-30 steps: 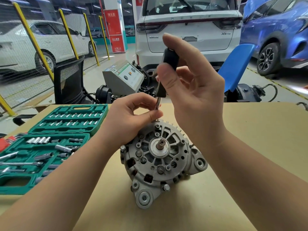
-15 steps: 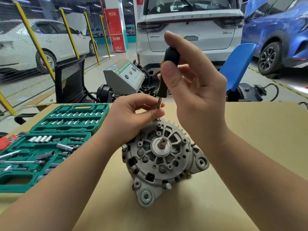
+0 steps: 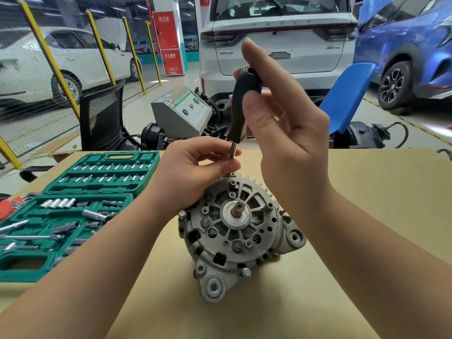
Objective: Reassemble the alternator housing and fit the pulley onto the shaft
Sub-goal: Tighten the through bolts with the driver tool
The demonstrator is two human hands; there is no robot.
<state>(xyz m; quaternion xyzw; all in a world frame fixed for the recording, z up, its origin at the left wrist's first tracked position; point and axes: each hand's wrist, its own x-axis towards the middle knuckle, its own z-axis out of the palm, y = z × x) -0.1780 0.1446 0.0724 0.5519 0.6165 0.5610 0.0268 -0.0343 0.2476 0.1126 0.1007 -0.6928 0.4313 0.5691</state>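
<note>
1. Alternator housing (image 3: 241, 231) is placed on the brown table (image 3: 367, 216), near the middle, with its front face turned up toward the camera and the bare shaft (image 3: 238, 208) standing out of the centre.
2. No pulley is seen on the shaft; a round silver collar is seen around its base.
3. A screwdriver (image 3: 241, 108) with a black handle is held nearly upright above the far edge of the housing, and its metal shank goes down to that edge.
4. The handle is pinched by the right hand (image 3: 288, 143) between the thumb and the fingers behind it; the index finger is stretched straight up and the other fingers are loosely bent.
5. The lower part of the shank is pinched by the left hand (image 3: 193, 172) between thumb and index finger, and the heel of this hand is rested on the upper left side of the housing.
6. The tip of the screwdriver is hidden by the left fingers, so it cannot be told what it touches.
7. An open green socket set case (image 3: 80, 209) is laid on the left part of the table, well apart from the housing, with sockets and bits in its compartments.
8. A black mesh chair (image 3: 101, 118) and a grey machine (image 3: 181, 111) are seen behind the table, and parked cars further back.
</note>
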